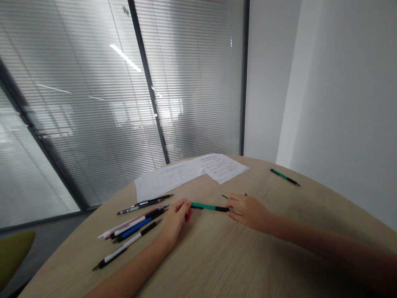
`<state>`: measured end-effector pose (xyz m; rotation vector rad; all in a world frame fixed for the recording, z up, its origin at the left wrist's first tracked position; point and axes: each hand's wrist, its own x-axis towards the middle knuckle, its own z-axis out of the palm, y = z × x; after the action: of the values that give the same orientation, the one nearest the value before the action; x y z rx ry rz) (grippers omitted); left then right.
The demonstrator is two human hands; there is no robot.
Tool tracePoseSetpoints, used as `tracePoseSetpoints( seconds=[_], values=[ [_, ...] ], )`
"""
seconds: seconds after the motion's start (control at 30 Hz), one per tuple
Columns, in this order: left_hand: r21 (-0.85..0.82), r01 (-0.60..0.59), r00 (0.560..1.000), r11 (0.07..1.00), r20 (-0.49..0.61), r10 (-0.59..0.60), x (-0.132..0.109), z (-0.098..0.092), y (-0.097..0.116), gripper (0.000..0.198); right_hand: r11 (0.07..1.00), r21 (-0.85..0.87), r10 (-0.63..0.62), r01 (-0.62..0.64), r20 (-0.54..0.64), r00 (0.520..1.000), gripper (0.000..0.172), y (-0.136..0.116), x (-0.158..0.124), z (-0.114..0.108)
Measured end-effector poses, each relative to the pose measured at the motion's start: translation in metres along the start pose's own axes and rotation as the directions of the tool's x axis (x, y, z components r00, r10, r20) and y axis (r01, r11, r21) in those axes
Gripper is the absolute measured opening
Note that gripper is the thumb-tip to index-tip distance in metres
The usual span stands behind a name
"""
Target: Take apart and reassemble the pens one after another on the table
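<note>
My left hand (177, 220) is closed, pinching the left end of a green pen (204, 206) with a black grip section. The fingertips of my right hand (248, 211) close on the pen's black right end, so its tip is hidden. Just past the right fingers, a thin dark stick (224, 196) pokes out, perhaps a pen refill; the rest of it is covered by the hand. Left of my left hand lie several pens, among them a blue pen (133, 230) and a white pen with black ends (122, 249).
Two overlapping printed sheets (173, 176) lie at the far side of the round wooden table (198, 265). Another green pen (283, 176) rests near the right edge. Behind stand a glass partition with blinds (198, 82) and a white wall. A yellow-green chair (15, 252) shows at left.
</note>
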<state>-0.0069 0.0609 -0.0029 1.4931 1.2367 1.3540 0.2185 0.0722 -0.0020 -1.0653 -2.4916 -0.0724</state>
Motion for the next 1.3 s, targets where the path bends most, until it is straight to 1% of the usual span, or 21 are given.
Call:
tracePoseSetpoints(
  seconds=[0.17,0.4,0.5,0.87,1.03,1.13,1.23,1.3],
  values=[
    [-0.050,0.031,0.998,0.998,-0.056,-0.034,0.001,0.000,0.000,0.031,0.999,0.023,0.044,-0.043,-0.042,0.998,0.012,0.001,0.001,-0.003],
    [-0.179,0.085,0.987,0.980,-0.121,-0.108,0.003,-0.001,0.002,0.028,0.996,0.040,0.086,-0.084,-0.045,0.995,0.009,0.006,0.005,-0.011],
    [-0.209,0.112,0.979,0.971,-0.144,-0.144,0.004,-0.001,0.004,0.028,0.994,0.037,0.101,-0.100,-0.036,0.994,0.010,0.008,0.006,-0.015],
    [-0.236,0.123,0.967,0.964,-0.189,-0.170,0.007,-0.002,0.001,0.027,0.997,0.040,0.072,-0.072,-0.010,0.997,0.008,0.009,0.006,-0.024],
    [-0.268,0.161,0.953,0.950,-0.208,-0.220,0.009,-0.004,-0.002,0.025,0.997,0.061,0.056,-0.056,-0.008,0.998,0.007,0.012,0.007,-0.024],
    [-0.317,0.169,0.937,0.933,-0.243,-0.252,0.012,-0.007,-0.005,0.025,0.995,0.056,0.089,-0.088,-0.008,0.996,0.008,0.016,0.008,-0.022],
    [-0.326,0.167,0.933,0.930,-0.252,-0.256,0.014,-0.009,-0.006,0.025,0.992,0.010,0.129,-0.128,-0.002,0.992,0.011,0.020,0.007,-0.015],
    [-0.323,0.168,0.934,0.931,-0.249,-0.255,0.014,-0.008,-0.006,0.026,0.990,-0.060,0.125,-0.124,0.008,0.992,0.013,0.020,0.006,-0.007]
  ],
)
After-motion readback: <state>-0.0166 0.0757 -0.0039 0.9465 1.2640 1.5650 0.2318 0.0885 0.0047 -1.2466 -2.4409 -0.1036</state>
